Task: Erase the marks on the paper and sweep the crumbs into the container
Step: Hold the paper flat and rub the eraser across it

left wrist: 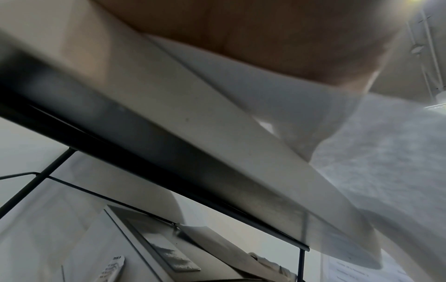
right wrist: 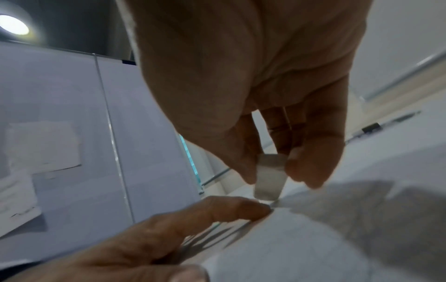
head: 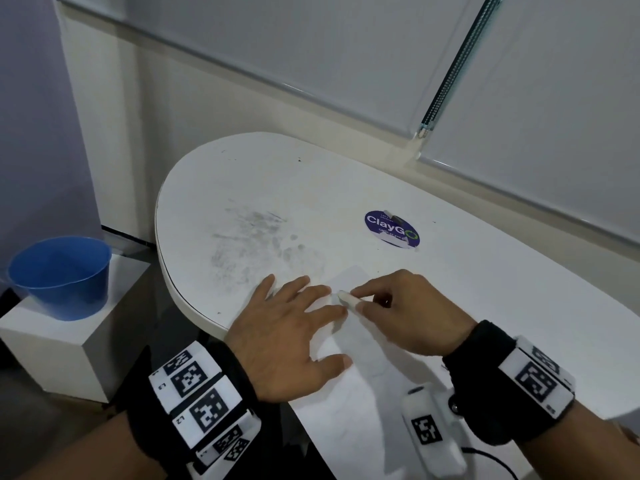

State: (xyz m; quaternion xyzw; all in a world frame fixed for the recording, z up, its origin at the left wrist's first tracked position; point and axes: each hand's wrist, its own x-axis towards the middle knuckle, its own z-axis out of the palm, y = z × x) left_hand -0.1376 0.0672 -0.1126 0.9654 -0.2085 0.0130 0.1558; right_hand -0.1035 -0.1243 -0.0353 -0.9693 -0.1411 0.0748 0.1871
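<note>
A white sheet of paper (head: 356, 344) lies on the white table (head: 277, 188), reaching past its near edge. My left hand (head: 294, 323) lies flat on the paper with fingers spread, pressing it down. My right hand (head: 398, 306) pinches a small white eraser (head: 346, 297) between thumb and fingers, its tip on the paper beside the left fingertips. In the right wrist view the eraser (right wrist: 269, 177) stands on the paper (right wrist: 301, 248) in my right hand (right wrist: 270, 179), a left finger (right wrist: 217, 211) touching next to it. A blue plastic container (head: 60, 275) stands on a white block at the left, below table height.
Grey smudges (head: 249, 244) mark the tabletop beyond the hands. A round blue ClayGo sticker (head: 391, 228) lies on the far side with a pen (head: 394, 216) on it. The white block (head: 65, 344) stands left of the table. Window blinds (head: 311, 46) run behind.
</note>
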